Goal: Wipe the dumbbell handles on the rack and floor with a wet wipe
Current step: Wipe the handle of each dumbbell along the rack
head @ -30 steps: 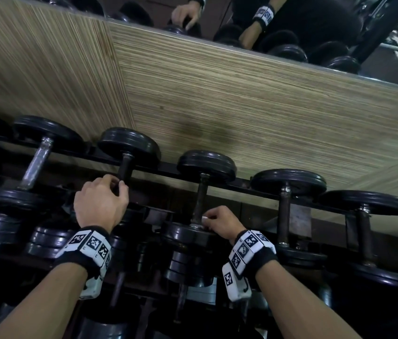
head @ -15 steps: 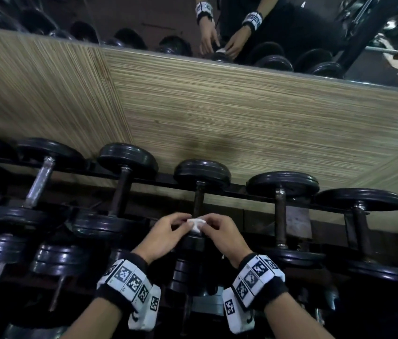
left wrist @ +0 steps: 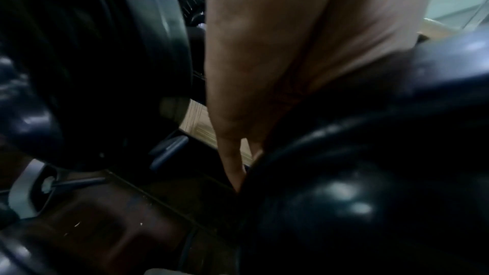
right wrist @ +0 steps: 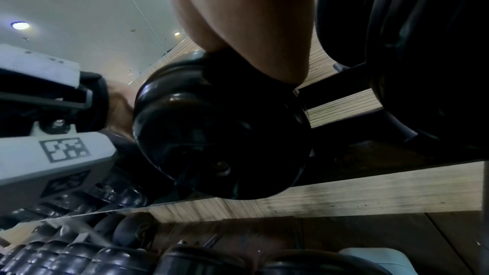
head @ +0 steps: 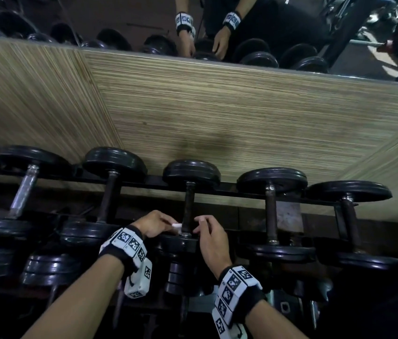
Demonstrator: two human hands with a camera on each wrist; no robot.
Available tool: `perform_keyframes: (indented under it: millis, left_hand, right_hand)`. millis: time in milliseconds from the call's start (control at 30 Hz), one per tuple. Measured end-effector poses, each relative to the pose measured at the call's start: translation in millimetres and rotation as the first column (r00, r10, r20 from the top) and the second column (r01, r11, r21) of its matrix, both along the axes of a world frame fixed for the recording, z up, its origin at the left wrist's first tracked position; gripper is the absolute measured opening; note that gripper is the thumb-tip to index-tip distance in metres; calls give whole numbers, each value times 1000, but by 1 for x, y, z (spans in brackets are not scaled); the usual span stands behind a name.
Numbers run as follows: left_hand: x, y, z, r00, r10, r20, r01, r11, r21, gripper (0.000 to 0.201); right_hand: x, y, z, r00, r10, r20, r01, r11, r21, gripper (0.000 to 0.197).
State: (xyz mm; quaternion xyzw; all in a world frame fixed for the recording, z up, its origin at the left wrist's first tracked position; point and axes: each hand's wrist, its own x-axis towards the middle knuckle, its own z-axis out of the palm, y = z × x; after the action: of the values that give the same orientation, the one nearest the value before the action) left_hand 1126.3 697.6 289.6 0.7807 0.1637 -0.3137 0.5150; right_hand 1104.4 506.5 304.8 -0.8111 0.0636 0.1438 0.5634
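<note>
The left hand (head: 155, 226) pinches a small white wet wipe (head: 176, 225) against the middle dumbbell's dark metal handle (head: 189, 206), right hand (head: 209, 237) loosely curled and empty beside it, so most handles likely remain.

My wrist bands (head: 129, 243) are black with white blocks printed in black square codes, the wipe (head: 176, 225) I hold is white, the dumbbell plates (head: 191, 172) are glossy black, their handles (head: 189, 206) dark, and the wall panel (head: 242, 123) finely striped tan.

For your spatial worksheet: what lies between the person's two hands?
In the head view, the dumbbell handle stands between left hand, pinching the wet wipe, and right hand.
</note>
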Motion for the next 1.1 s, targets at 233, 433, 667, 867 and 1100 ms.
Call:
perform_keyframes:
  millis: [233,433,667,867,1100]
  left_hand:
    - [2,-15,1,1000,-29,-8,28,998,-62,29]
    - [-3,-20,7,999,29,37,-32,996,79,11]
    - [-11,-22,46,986,-147,75,108,919,379,22]
    - [-13,-24,70,971,-214,103,188,957,221,6]
    - [-12,-9,62,987,-40,159,8,980,200,20]
  right_hand:
    - [-1,-1,0,1000,-1,-1,1,1000,20,26]
    - [0,-6,-2,999,37,-4,-37,999,29,26]
    - [2,-8,-5,997,71,-18,-70,997,20,21]
    - [3,-9,0,998,59,-39,-56,996,74,16]
    - [5,-18,8,989,133,-68,-121,979,166,16]
